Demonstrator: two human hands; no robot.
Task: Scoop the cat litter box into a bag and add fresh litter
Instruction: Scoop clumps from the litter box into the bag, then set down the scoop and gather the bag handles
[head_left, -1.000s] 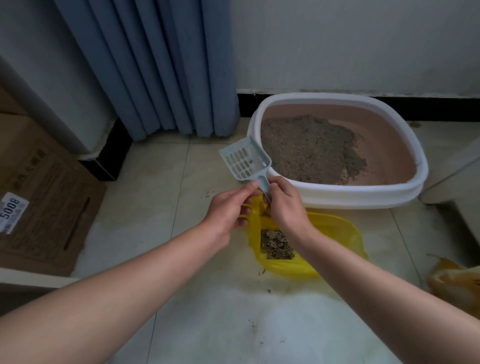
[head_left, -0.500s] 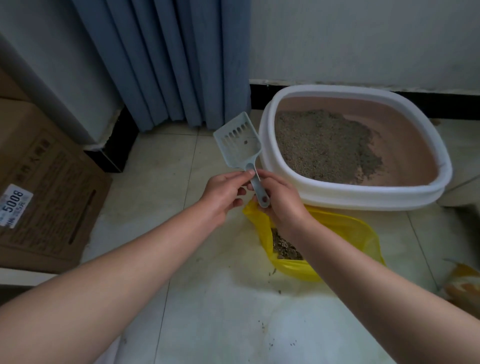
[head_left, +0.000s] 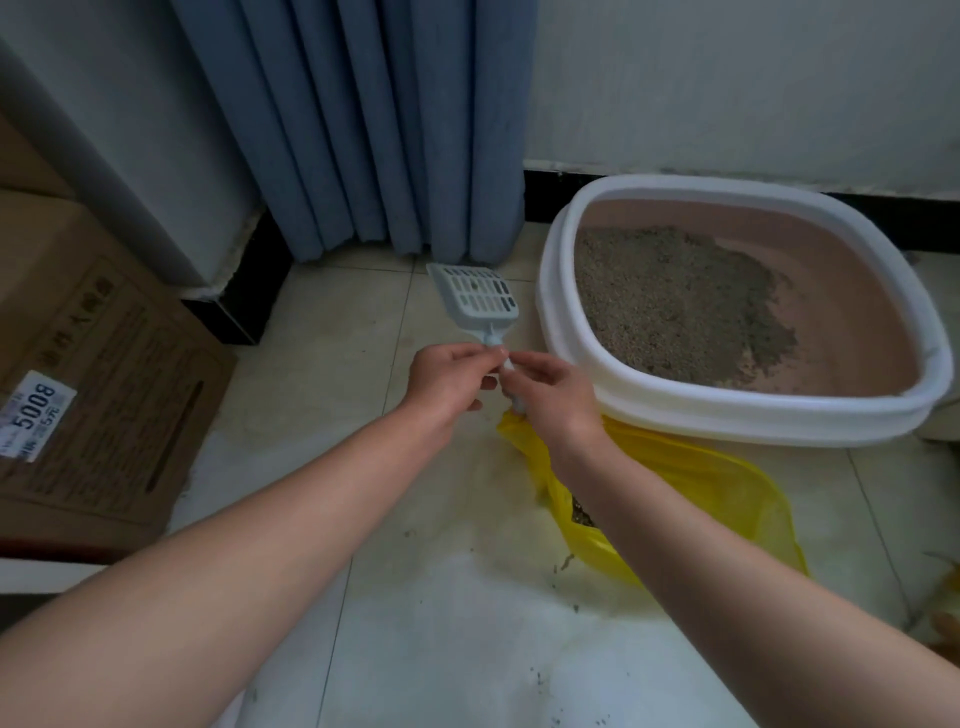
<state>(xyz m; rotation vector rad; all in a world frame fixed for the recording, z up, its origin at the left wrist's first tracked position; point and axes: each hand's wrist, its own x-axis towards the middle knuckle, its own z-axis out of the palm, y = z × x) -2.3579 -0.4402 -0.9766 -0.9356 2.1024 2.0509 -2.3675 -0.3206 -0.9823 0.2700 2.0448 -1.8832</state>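
A pale blue slotted litter scoop (head_left: 475, 300) points away from me above the floor tiles, left of the litter box. Both hands hold its handle: my left hand (head_left: 451, 379) pinches it near the scoop head, my right hand (head_left: 553, 397) grips it lower down. The white-rimmed pink litter box (head_left: 670, 415) stands at the right against the wall, with grey litter (head_left: 675, 306) heaped on its left side. A yellow plastic bag (head_left: 711, 483) lies on the floor in front of the box, partly hidden by my right forearm, with a little scooped litter showing inside.
A blue curtain (head_left: 395, 130) hangs behind the scoop. A cardboard box (head_left: 98, 374) with a white label sits at the left. Litter crumbs are scattered on the tiles near the bag. An orange object (head_left: 943, 608) shows at the right edge.
Both hands with the scoop have moved left and away from the litter box, toward the curtain. The scoop head has tipped forward. The view has shifted left.
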